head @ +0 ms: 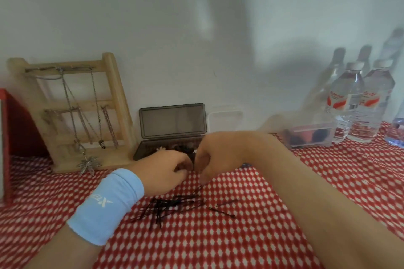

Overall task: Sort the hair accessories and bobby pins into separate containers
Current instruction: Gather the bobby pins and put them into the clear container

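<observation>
Left hand [166, 168] and right hand [209, 157], fingers curled, grasp undeterminable, one bobby pin pile [172, 205] at 6 o'clock, one open dark case [172, 120] at 12 o'clock, one clear container [310, 135] at 2 o'clock, two capped bottles [347, 102] beside it.

A plain pale grey-white wall [196, 28] fills the upper frame, with soft shadows across its right half. A red-and-white checked tablecloth [218, 242] covers the lower frame. A light wooden ladder-shaped rack [117, 94] stands at left, clear plastic water bottles [349, 102] at right
</observation>
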Tool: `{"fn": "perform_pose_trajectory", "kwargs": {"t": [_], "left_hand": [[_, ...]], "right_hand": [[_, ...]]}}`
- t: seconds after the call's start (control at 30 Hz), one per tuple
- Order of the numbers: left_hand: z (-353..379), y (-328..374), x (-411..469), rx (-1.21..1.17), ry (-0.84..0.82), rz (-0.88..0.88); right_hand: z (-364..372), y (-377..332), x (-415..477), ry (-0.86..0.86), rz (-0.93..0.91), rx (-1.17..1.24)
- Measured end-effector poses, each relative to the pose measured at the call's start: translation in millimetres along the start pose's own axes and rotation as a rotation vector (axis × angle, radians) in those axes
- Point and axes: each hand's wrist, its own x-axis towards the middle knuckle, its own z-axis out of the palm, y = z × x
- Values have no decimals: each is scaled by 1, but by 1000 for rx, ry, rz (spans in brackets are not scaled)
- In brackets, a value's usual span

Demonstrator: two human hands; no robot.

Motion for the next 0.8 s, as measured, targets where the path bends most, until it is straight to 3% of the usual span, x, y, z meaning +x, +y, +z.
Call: {"fn": "perform_pose_trajectory", "kwargs": {"t": [0.13,0.23,0.37,0.53,0.7,0.8], "left_hand": [[16,-12,-22,82,-244,-73],[22,-10,-25,96,-230,-60],[27,-5,-20,-31,-100,-6],[3,-13,-32,-111,-182,-45],[-5,-27,-57,198,-342,-163],[5,-28,-58,150,-260,-108]], "right_hand": [[18,-15,11,-203,43,-148],[24,-22,9,-278,120,-266],[28,-23,5,-282,222,-332],[32,-21,3,-211,238,-340],[37,-19,9,-168,170,-296],[38,-23,14,-81,79,-185]]}}
